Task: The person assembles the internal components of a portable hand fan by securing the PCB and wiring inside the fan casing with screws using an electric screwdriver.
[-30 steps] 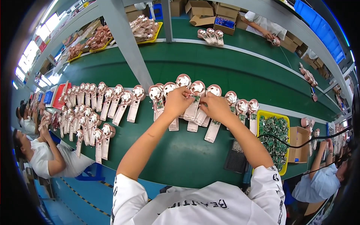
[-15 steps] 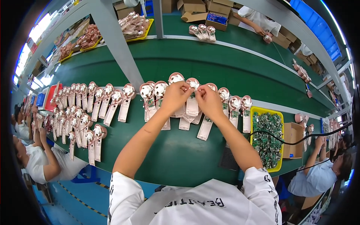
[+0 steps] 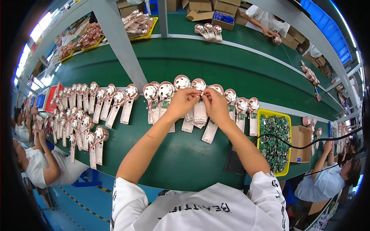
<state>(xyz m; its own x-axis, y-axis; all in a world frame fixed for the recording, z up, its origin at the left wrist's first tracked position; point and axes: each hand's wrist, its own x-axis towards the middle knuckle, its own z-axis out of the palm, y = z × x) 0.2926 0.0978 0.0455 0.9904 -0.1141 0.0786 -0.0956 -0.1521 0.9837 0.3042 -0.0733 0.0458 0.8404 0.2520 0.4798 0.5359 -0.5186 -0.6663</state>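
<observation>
Pale pink plastic fan body with white blades (image 3: 200, 111) lay just beneath the left hand (image 3: 184, 102) and right hand (image 3: 216, 105). From where I stood, their fingertips were bunched close together near those blades; I couldn't tell what they pinched. Right of them sat a yellow plastic tray (image 3: 263, 112) holding green circuit boards (image 3: 274, 129).

Green bench (image 3: 181, 154), pink fans (image 3: 128, 104), yellow tray (image 3: 285, 168), cardboard box (image 3: 300, 135)
</observation>
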